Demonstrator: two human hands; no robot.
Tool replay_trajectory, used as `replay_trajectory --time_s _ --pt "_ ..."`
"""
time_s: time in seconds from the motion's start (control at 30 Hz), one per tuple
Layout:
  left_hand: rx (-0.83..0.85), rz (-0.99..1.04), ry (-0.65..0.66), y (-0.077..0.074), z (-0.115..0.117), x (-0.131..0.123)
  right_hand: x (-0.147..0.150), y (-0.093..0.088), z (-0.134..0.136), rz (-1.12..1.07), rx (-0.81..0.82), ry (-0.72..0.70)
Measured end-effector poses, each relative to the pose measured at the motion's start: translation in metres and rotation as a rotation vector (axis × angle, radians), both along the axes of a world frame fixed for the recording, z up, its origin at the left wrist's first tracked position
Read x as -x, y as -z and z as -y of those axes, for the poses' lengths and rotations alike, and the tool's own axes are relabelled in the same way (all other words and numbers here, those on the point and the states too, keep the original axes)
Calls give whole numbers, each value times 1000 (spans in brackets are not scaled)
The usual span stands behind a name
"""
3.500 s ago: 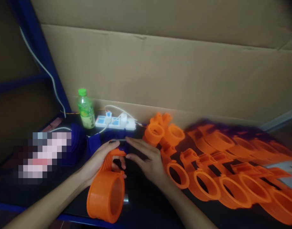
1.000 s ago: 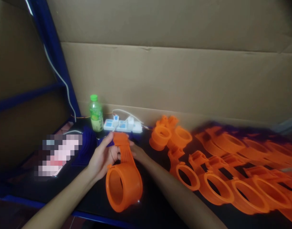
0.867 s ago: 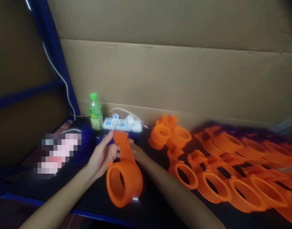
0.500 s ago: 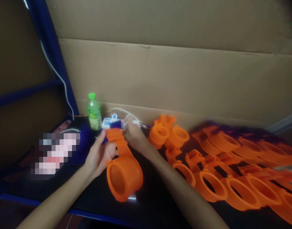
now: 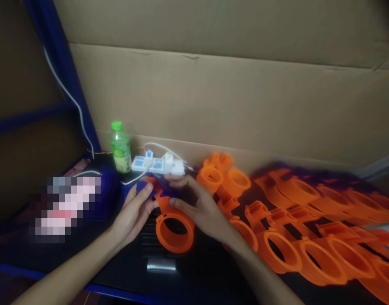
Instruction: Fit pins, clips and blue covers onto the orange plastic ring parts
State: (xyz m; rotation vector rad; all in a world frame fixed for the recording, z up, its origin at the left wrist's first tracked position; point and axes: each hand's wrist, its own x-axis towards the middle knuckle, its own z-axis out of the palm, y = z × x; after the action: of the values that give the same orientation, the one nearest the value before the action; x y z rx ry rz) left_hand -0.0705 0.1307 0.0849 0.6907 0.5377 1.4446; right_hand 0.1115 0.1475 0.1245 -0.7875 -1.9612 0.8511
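Note:
An orange plastic ring part with a ribbed handle lies on the black table top, its ring opening facing up. My left hand grips the handle's far end from the left, where a small blue piece sits. My right hand is curled over the handle from the right, fingertips pressing on it just above the ring.
Several more orange ring parts lie in rows across the right of the table, with a stacked few just beyond my right hand. A green-capped bottle and a white power strip stand against the cardboard wall. Blue parts lie left.
The orange ring part came down from tilted in the air to lying flat on the table. My right hand moved from the handle's far tip back onto its middle.

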Motion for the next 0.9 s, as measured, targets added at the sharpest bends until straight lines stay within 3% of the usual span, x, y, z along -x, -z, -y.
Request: replay_trajectory --time_s 0.07,0.27,0.53,0.7,0.9 --pt "12 -27 -15 2 1 -1 -3 4 -1 -22 39 -10" --pt "120 -66 -114 9 2 0 -9 6 3 3 -55 96" --pt "88 -97 -57 8 3 1 -6 8 7 73 -111 116" --pt "-7 -192 -68 -2 7 2 -8 9 12 21 26 68" --pt "-208 -341 17 -7 14 4 -3 4 16 -188 267 81"
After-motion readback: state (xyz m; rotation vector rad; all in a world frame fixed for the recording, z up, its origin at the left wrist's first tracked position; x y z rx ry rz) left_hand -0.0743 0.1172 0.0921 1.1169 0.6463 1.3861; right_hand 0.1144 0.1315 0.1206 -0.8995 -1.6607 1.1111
